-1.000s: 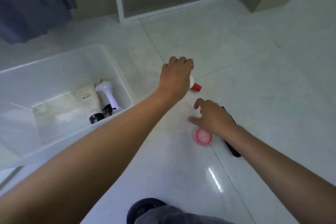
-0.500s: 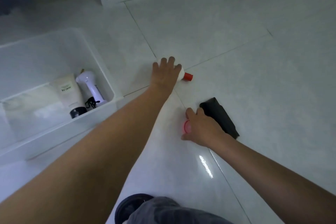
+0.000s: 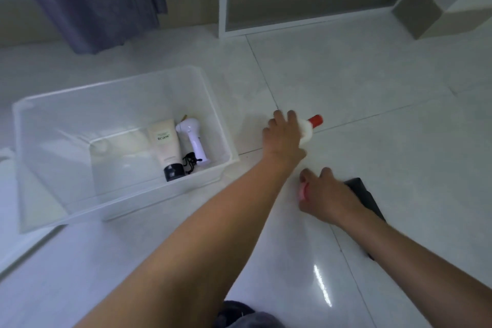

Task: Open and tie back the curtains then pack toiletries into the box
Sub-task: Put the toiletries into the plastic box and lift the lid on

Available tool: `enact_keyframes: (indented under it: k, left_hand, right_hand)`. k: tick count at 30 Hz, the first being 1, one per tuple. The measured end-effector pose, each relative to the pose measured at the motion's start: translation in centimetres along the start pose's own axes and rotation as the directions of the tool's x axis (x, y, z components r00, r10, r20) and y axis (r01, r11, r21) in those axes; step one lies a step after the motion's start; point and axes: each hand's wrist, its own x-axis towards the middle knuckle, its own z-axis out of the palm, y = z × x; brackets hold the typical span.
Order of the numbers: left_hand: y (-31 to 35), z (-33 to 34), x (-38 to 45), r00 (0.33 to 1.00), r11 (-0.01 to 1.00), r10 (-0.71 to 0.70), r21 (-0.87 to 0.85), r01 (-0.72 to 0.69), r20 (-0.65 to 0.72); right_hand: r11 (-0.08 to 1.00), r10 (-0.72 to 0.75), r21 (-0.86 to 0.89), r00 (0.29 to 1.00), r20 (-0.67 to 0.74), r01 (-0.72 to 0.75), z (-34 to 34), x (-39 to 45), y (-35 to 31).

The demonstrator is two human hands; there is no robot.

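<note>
Slippage is my worry: my left hand (image 3: pixel 285 133) wraps the white plastic bottle with the red cap (image 3: pixel 308 126) on glossy tile, right of the clear plastic box (image 3: pixel 213 88). My right hand (image 3: pixel 326 194) pinches a pink round disc (image 3: pixel 303 191); a double carry could drop either.

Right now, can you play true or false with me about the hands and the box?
1. The left hand grips a white bottle with a red cap. True.
2. The box has nothing in it. False: a tube and a small white fan lie inside.
3. The right hand holds a pink thing. True.
4. The bottle is already in the box. False: it is out over the floor.
</note>
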Motion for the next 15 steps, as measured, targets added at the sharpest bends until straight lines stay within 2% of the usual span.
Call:
enact_keyframes:
  k: [2,4,6,9,12,15]
  left_hand:
    - [1.5,-2.3,-1.0,0.998,0.986,0.046,-0.159,-0.052,-0.044]
    - [2.6,-5.4,-2.2,0.989,0.941,0.076,-0.318,-0.114,-0.130]
    - [2.8,-9.3,-3.6,0.962,0.890,0.046,-0.427,-0.163,-0.270]
    - [0.7,-14.9,-6.2,0.868,0.835,-0.101,-0.516,-0.192,-0.486]
    - [-4.2,-17.9,-9.2,0.782,0.830,-0.276,-0.549,-0.099,-0.558]
    - [-9.5,-18.7,-11.7,0.721,0.853,-0.408,-0.516,0.082,-0.560]
  right_hand:
    - [0.998,0.065,0.005,0.996,-0.058,-0.065,-1.3,0.4,0.2]
    - [0.994,0.095,0.071,0.977,-0.190,-0.082,-2.9,0.9,0.3]
    - [0.980,0.073,0.197,0.926,-0.371,0.001,-5.0,1.3,-0.2]
    - [0.917,0.026,0.338,0.812,-0.583,0.213,-9.0,1.4,-3.4]
    - [0.801,-0.037,0.416,0.730,-0.683,0.430,-12.6,0.4,-8.1]
    - [0.694,-0.143,0.413,0.675,-0.724,0.590,-14.6,-0.8,-13.2]
